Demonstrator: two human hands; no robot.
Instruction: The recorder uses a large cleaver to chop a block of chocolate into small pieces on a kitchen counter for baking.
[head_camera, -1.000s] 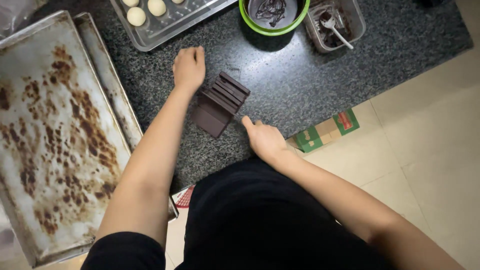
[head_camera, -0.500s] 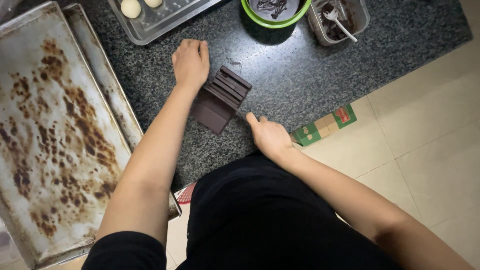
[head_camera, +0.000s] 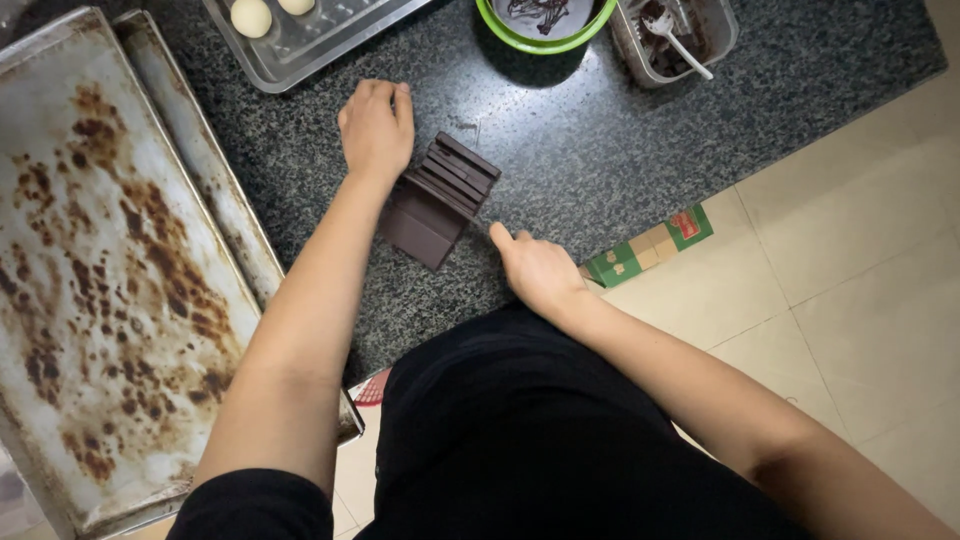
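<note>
Seen from above, a person in a black top is standing at a speckled dark stone counter (head_camera: 600, 150). At the centre of the view a stack of dark chocolate slabs (head_camera: 437, 198) is lying on the counter, its upper pieces ridged and fanned toward two o'clock, the lowest slab smooth and jutting toward seven o'clock.

The left hand (head_camera: 377, 127) is resting knuckles-up at eleven o'clock of the stack, fingers curled together into a loose fist, its wrist just beside the stack's left edge; whether it is actually touching the chocolate cannot be told. The right hand (head_camera: 538, 268) is lying at four o'clock of the stack, near the counter's edge, fingers folded under and the thumb pointing toward the stack, holding nothing.

At nine o'clock, two large baking trays (head_camera: 90, 280) with brown burnt stains are sitting nested on the counter. At twelve o'clock a clear tray (head_camera: 320, 40) is holding pale dough balls (head_camera: 251, 16). At one o'clock a green-rimmed bowl (head_camera: 545, 40) is showing dark smears inside, and beside it a clear tub (head_camera: 675, 45) is holding a white spoon (head_camera: 680, 42). At three o'clock, below the counter edge, a green and tan carton (head_camera: 650, 245) is lying on pale floor tiles (head_camera: 850, 260).
</note>
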